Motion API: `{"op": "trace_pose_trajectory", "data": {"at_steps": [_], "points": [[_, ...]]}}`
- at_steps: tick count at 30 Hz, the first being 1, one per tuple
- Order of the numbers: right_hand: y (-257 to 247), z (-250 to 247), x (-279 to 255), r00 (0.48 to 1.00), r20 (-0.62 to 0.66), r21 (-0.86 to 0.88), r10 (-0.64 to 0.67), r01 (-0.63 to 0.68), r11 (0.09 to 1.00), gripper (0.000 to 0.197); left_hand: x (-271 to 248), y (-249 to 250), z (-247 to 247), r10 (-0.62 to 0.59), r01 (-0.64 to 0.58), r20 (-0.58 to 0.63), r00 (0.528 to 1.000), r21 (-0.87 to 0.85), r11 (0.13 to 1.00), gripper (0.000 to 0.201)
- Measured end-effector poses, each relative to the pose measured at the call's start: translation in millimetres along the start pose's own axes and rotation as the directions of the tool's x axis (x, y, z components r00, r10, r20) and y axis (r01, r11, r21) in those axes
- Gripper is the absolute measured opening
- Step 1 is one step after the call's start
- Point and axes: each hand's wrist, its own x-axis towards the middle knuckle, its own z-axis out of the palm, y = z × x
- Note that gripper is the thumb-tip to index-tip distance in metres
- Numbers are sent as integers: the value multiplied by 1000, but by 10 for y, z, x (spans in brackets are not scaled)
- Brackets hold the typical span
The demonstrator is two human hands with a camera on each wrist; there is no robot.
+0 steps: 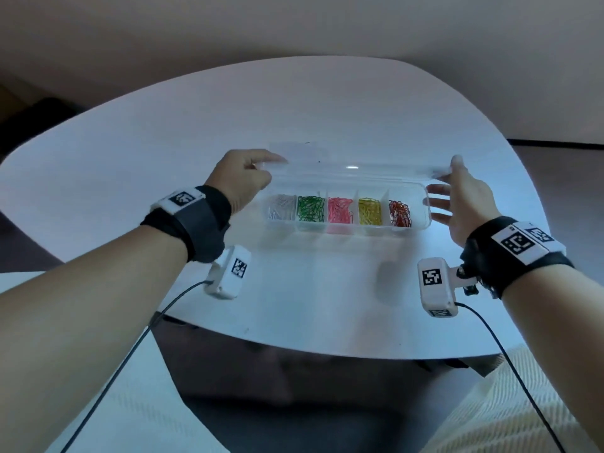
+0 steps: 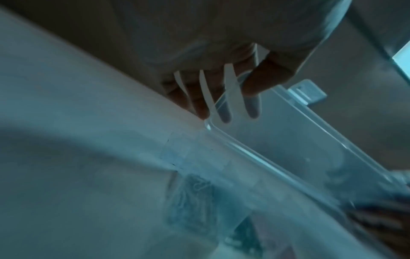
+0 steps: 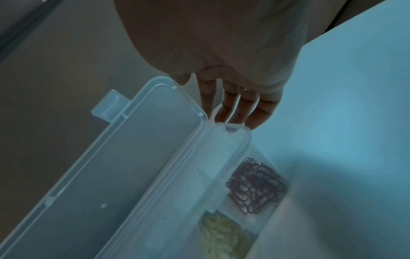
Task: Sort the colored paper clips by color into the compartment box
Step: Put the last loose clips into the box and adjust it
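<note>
A clear compartment box point(image 1: 346, 231) lies on the white table with its five compartments filled by colour: white clips point(image 1: 281, 207), green clips point(image 1: 310, 209), pink clips point(image 1: 340, 210), yellow clips point(image 1: 370, 211), red clips point(image 1: 400, 214). Its hinged lid point(image 1: 353, 173) stands half raised over the back. My left hand point(image 1: 243, 181) pinches the lid's left end; in the left wrist view the thumb lies on one face of the lid point(image 2: 288, 140) and the fingers point(image 2: 199, 98) show through it. My right hand point(image 1: 464, 197) is at the right end, fingers point(image 3: 241, 106) straight beside the box point(image 3: 235, 140), thumb by the lid's corner.
The table point(image 1: 294, 119) is rounded, and its front edge runs close below my wrists. A white camera module point(image 1: 228, 273) with a black cable hangs under each wrist. Cream fabric point(image 1: 523, 420) covers my lap at lower right. Dark floor shows beneath.
</note>
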Motion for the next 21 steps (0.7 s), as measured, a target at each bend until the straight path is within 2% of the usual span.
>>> {"op": "trace_pose_trajectory", "data": {"at_steps": [2, 3, 5, 7, 10, 13, 14, 17, 21], "points": [[14, -9, -22, 999, 32, -42, -25, 26, 999, 43, -146, -53, -8, 45, -63, 90, 995, 212, 975, 36], [33, -14, -35, 998, 39, -83, -46, 49, 995, 38, -212, -86, 6, 52, -95, 133, 990, 347, 933, 37], [70, -19, -47, 994, 38, -156, -103, 108, 982, 30, -310, -153, 75, 36, -141, 192, 981, 573, 807, 44], [119, -18, -65, 980, 51, -274, -191, 198, 941, 29, -362, -208, 153, 77, -202, 206, 975, 696, 689, 42], [162, -8, -149, 938, 70, -504, -339, 326, 800, 34, -405, -259, 235, 166, -289, 237, 957, 759, 584, 41], [171, 51, -298, 878, 186, -630, -441, 451, 632, 32, -426, -197, 265, 101, -269, 258, 961, 772, 577, 44], [187, 83, -358, 851, 242, -649, -466, 499, 574, 31, -411, -160, 271, 63, -264, 276, 959, 794, 548, 45], [313, 154, -520, 788, 414, -683, -455, 599, 417, 37, -331, 0, 308, -12, -326, 354, 935, 875, 358, 46], [482, 137, -565, 775, 504, -668, -380, 629, 397, 54, -316, 128, 397, -41, -293, 314, 948, 918, 266, 37]]}}
